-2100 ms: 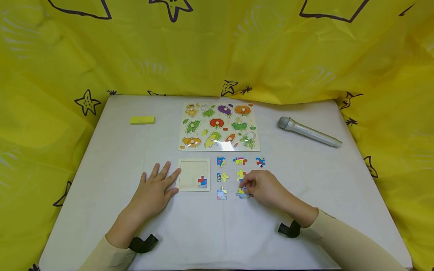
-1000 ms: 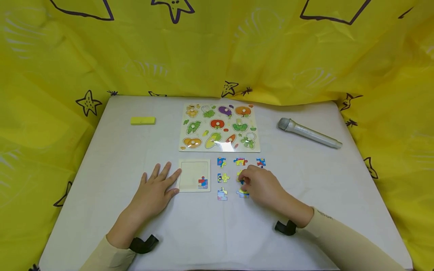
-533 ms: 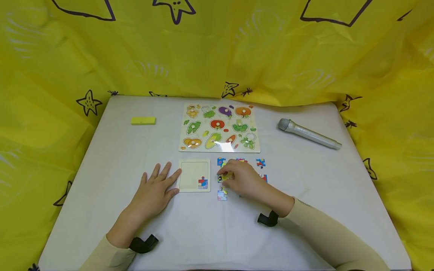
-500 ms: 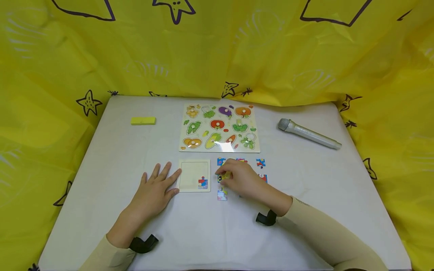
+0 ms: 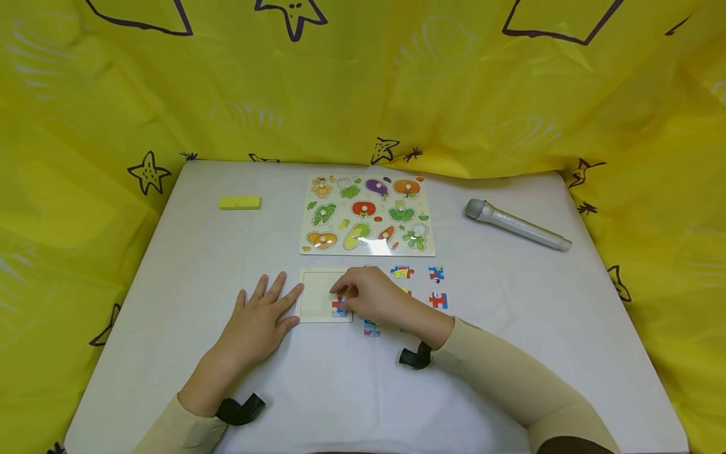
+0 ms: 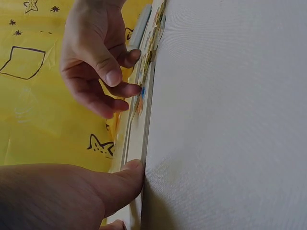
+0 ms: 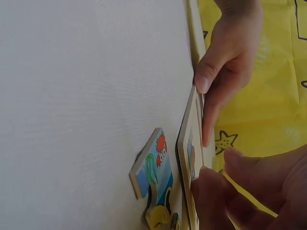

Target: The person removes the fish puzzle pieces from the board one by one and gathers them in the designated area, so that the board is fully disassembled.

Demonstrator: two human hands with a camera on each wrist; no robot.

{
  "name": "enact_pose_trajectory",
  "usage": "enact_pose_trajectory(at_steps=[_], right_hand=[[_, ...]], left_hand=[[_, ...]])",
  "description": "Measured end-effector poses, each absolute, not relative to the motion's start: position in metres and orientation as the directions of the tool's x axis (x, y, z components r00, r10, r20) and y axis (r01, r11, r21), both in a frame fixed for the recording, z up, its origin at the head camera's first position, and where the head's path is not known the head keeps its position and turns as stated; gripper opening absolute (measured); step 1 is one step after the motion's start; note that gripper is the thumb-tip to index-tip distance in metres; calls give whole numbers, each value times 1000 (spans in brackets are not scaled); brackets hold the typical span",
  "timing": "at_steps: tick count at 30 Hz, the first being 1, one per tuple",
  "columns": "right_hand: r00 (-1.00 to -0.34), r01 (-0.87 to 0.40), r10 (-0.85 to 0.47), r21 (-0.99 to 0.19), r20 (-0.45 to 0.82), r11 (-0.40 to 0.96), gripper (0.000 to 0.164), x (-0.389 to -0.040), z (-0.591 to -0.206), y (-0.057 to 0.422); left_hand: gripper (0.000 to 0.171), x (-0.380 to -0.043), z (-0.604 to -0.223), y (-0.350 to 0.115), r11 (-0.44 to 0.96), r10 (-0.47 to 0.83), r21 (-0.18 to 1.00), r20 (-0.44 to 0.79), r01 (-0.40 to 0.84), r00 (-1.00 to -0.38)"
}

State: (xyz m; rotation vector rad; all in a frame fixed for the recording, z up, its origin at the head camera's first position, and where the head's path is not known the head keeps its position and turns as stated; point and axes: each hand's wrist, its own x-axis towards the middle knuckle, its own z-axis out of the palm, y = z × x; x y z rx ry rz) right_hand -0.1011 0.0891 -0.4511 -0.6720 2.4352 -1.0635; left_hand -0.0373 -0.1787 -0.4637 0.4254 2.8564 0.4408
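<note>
My left hand (image 5: pixel 258 325) lies with fingers spread, its thumb and index fingertips at the left edge of a small square wooden puzzle tray (image 5: pixel 314 299). A red and blue jigsaw piece (image 5: pixel 338 305) sits in the tray's lower right corner. Over that corner reaches my right hand (image 5: pixel 377 296), its thumb and index finger bent and apart around the piece. In the left wrist view the right hand (image 6: pixel 91 60) shows nothing between its fingers. The right wrist view has those fingers (image 7: pixel 208 191) at the tray's near edge, beside a loose piece with a red crab (image 7: pixel 162 151).
Several loose jigsaw pieces (image 5: pixel 437 300) lie right of the tray, some hidden under the right hand and wrist. Behind stands a vegetable peg puzzle board (image 5: pixel 351 224). A yellow block (image 5: pixel 239 203) lies back left, a silver microphone (image 5: pixel 518 226) back right. Yellow cloth (image 5: pixel 363 82) hangs behind.
My right hand has moved left, from the middle loose pieces across the left column to the tray's corner. The left hand has stayed at the tray's edge.
</note>
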Motion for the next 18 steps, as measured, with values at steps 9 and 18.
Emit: enact_pose_trajectory(at_steps=[9, 18], right_hand=[[-778, -245, -580, -733, -242, 635, 26, -101, -451, 83], [-771, -291, -590, -692, -239, 661, 26, -102, -450, 80]], left_hand=[[63, -37, -465, -179, 915, 313, 318, -174, 247, -934], [63, -38, -466, -178, 917, 308, 315, -177, 243, -935]])
